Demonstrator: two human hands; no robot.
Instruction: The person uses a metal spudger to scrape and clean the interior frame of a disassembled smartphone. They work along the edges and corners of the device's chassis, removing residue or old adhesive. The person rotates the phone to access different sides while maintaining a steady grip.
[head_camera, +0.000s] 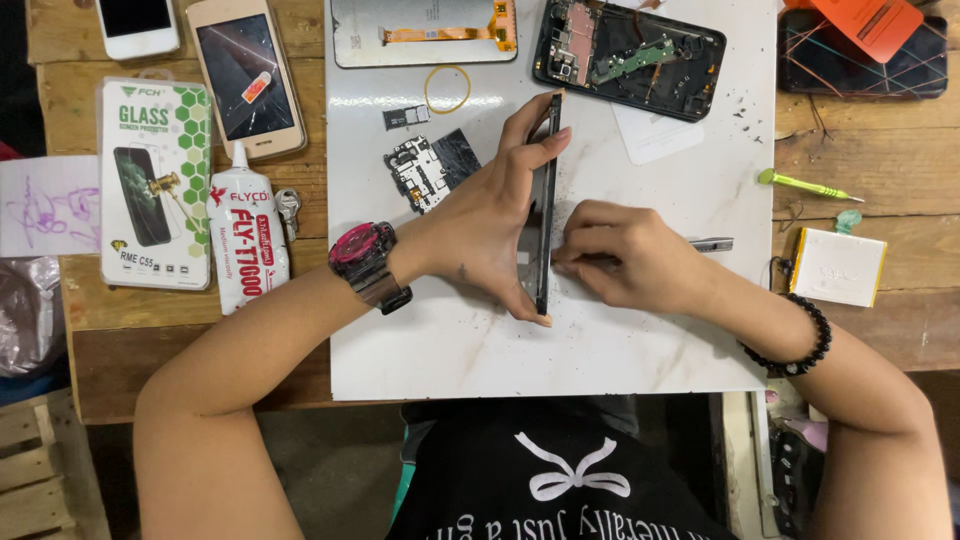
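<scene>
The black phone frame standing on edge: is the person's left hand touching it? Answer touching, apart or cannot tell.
Touching. The head view shows the left hand gripping the black phone frame, fingers wrapped along its edge.

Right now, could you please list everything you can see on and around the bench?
phone frame: 1, black, on edge on white board
opened phone: 1, black, board top
screen panel: 1, top
circuit board: 1, beside left hand
rubber band: 1, yellow
phones: 2, pale, top left
glue tube: 1, white
screen protector pack: 1
screwdriver: 1, green
battery: 1, white
left hand: steadies frame
right hand: at frame's side
</scene>
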